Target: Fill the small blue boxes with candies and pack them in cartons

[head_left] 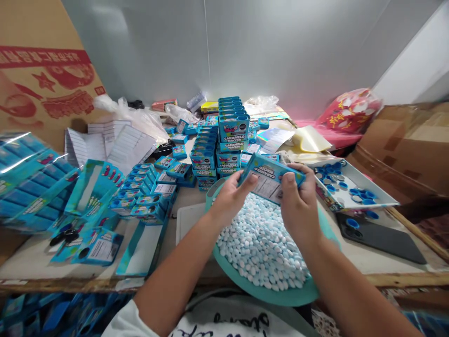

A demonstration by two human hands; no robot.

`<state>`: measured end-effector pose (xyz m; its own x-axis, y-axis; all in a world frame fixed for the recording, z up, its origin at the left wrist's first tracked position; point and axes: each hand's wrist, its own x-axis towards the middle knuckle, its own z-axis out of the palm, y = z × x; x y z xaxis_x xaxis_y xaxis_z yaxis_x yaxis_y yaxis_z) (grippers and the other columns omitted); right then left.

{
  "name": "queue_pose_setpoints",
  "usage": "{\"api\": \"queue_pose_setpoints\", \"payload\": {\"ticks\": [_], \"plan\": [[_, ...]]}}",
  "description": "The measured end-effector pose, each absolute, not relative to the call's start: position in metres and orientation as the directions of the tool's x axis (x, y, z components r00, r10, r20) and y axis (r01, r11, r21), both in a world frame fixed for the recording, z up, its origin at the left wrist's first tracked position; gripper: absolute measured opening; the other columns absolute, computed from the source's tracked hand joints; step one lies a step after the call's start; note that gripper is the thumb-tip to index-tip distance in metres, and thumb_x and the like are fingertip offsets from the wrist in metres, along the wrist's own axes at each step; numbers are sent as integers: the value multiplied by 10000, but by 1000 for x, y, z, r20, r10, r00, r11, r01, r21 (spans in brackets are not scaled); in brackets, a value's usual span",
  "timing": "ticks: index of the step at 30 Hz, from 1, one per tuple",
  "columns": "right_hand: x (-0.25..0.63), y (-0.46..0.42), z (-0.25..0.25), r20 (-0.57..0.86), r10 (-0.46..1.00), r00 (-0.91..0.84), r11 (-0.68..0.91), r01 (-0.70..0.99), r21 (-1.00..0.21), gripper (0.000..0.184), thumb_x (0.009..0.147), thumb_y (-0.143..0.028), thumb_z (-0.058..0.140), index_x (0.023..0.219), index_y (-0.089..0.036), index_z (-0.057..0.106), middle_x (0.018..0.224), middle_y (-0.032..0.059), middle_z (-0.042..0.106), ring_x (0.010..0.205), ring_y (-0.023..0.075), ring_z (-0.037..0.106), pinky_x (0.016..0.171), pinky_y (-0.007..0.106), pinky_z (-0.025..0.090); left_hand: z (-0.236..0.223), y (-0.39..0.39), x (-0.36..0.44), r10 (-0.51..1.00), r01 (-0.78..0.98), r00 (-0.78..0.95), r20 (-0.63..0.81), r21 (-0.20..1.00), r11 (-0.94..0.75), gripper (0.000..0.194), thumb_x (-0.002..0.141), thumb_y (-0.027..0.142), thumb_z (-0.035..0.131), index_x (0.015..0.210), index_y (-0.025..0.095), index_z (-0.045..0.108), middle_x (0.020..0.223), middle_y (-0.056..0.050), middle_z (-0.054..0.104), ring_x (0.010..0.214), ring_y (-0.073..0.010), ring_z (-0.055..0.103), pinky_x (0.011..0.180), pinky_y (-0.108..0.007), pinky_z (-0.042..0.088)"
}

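Note:
My left hand point(229, 195) and my right hand point(298, 199) together grip a flat blue candy box point(268, 179) marked "Caramelo Macizo", one hand at each end. They hold it above a teal tray point(266, 292) heaped with small white and pale blue candies point(261, 245). The fingers of both hands are curled around the box edges.
Stacks of filled blue boxes point(231, 133) rise behind the tray, with more rows point(147, 187) and flat unfolded boxes point(94, 187) to the left. A white tray of blue caps point(351, 187) and a dark phone point(380, 236) lie right. Cardboard cartons point(42, 70) stand at both sides.

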<state>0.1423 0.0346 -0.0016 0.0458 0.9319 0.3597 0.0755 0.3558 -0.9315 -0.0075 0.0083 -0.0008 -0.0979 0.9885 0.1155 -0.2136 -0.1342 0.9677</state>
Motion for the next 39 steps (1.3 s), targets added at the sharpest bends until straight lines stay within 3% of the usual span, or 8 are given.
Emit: {"api": "queue_pose_setpoints", "payload": {"ticks": [3, 6, 10, 13, 18, 22, 27, 39], "plan": [[142, 37, -5, 274, 948, -163, 291, 93, -952, 522, 1007, -695, 416, 1313, -283, 508, 1254, 103, 631, 1165, 277, 636, 900, 443, 590, 16, -12, -22, 924, -37, -327, 196, 975, -220, 501, 777, 542, 827, 1114, 196, 696, 1008, -49, 767, 905, -205, 704, 833, -289, 541], [145, 40, -7, 285, 901, -328, 385, 298, -873, 457, 1033, -639, 409, 1313, -316, 572, 1432, 102, 551, 1345, 304, 535, 1034, 501, 526, 34, -50, -60, 806, 407, -438, 399, 887, -218, 450, 735, 477, 869, 1064, 206, 723, 933, -11, 759, 802, -175, 681, 724, -246, 518], [146, 37, -8, 124, 714, -690, 580, 483, -656, 322, 1018, -462, 554, 1256, -272, 658, 1342, 110, 633, 1270, 323, 587, 1061, 517, 490, 37, -99, -120, 789, 700, -521, 325, 692, 177, 492, 738, 538, 845, 1108, 230, 745, 973, -15, 775, 819, -223, 698, 700, -283, 519], [141, 32, -8, -25, 556, -831, 688, 477, -546, 303, 979, -358, 618, 1250, -243, 690, 1251, 113, 679, 1191, 325, 617, 1017, 491, 498, 17, -113, -148, 833, 697, -539, 127, 622, 357, 531, 745, 579, 816, 1144, 237, 741, 1062, -41, 781, 912, -285, 719, 759, -340, 544], [139, 31, -7, -118, 554, -824, 673, 527, -520, 252, 942, -263, 638, 1180, -237, 719, 1181, 97, 701, 1048, 276, 656, 886, 395, 504, -37, -114, -156, 920, 504, -382, -84, 816, 283, 679, 764, 552, 823, 1340, 249, 629, 1297, -89, 729, 1156, -328, 706, 962, -418, 568], [142, 36, -5, -133, 562, -816, 655, 538, -530, 178, 944, -191, 554, 939, -221, 730, 994, 65, 716, 849, 201, 644, 763, 332, 475, -56, -117, -159, 914, 362, -404, 36, 924, 125, 892, 756, 508, 863, 1520, 273, 467, 1569, -139, 528, 1450, -326, 511, 1196, -482, 425], [141, 38, -7, -124, 557, -821, 681, 538, -497, 192, 944, -196, 531, 869, -208, 709, 934, 70, 713, 809, 200, 631, 740, 332, 457, -43, -128, -171, 814, 264, -543, 209, 962, -70, 711, 833, 486, 814, 1437, 210, 561, 1524, -170, 571, 1464, -314, 499, 1232, -494, 393], [144, 42, -12, -81, 557, -826, 696, 518, -497, 220, 991, -246, 519, 944, -219, 732, 1005, 83, 736, 888, 239, 679, 788, 379, 508, -32, -142, -177, 746, 355, -630, 217, 934, 28, 519, 928, 554, 677, 1294, 186, 689, 1392, -125, 688, 1356, -299, 603, 1152, -437, 489]]}}
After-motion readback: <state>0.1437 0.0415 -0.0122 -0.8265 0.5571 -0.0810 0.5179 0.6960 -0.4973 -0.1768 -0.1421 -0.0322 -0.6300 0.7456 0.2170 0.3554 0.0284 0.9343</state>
